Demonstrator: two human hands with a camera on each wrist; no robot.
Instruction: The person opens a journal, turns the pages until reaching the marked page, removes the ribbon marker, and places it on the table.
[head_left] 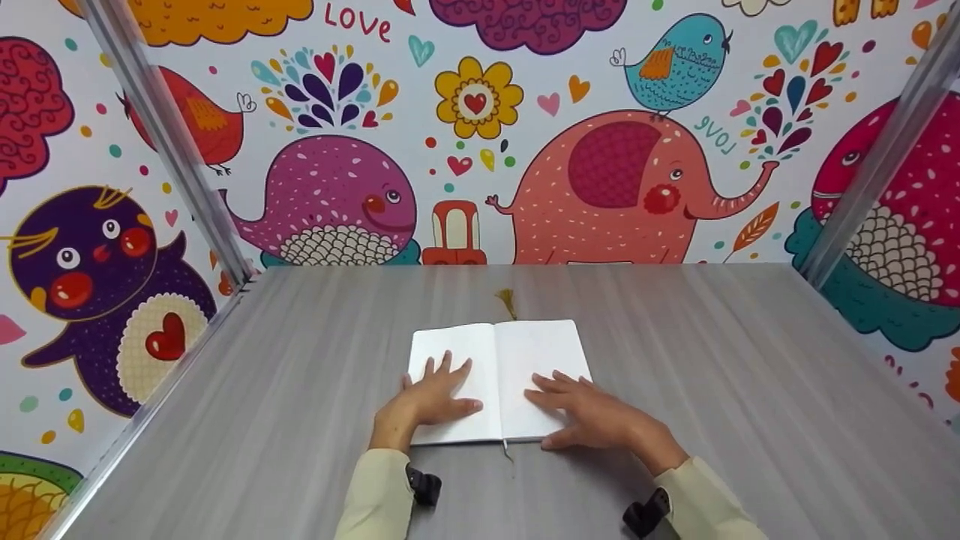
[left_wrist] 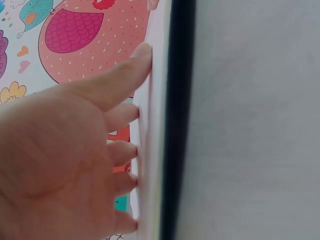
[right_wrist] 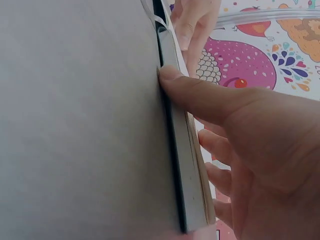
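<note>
An open notebook (head_left: 536,352) with blank white pages lies on the table, its dark cover (left_wrist: 181,100) showing along the edge in the left wrist view. On the left page rests my left hand (head_left: 431,399), fingers spread and fingertips touching the paper. My right hand (head_left: 600,416) lies over the lower right part of the right page. Its thumb (right_wrist: 172,74) touches the lower edge of the page block in the right wrist view, while the other fingers reach across the page. A thin ribbon bookmark (head_left: 507,450) hangs from the spine's near end.
A gold tassel (head_left: 506,301) lies on the table past the notebook's far edge. The grey wood-grain table (head_left: 300,360) extends around the notebook. Printed cartoon walls (head_left: 480,172) with metal corner strips (head_left: 172,142) enclose its back and sides. Both wrists carry small black cameras (head_left: 425,486).
</note>
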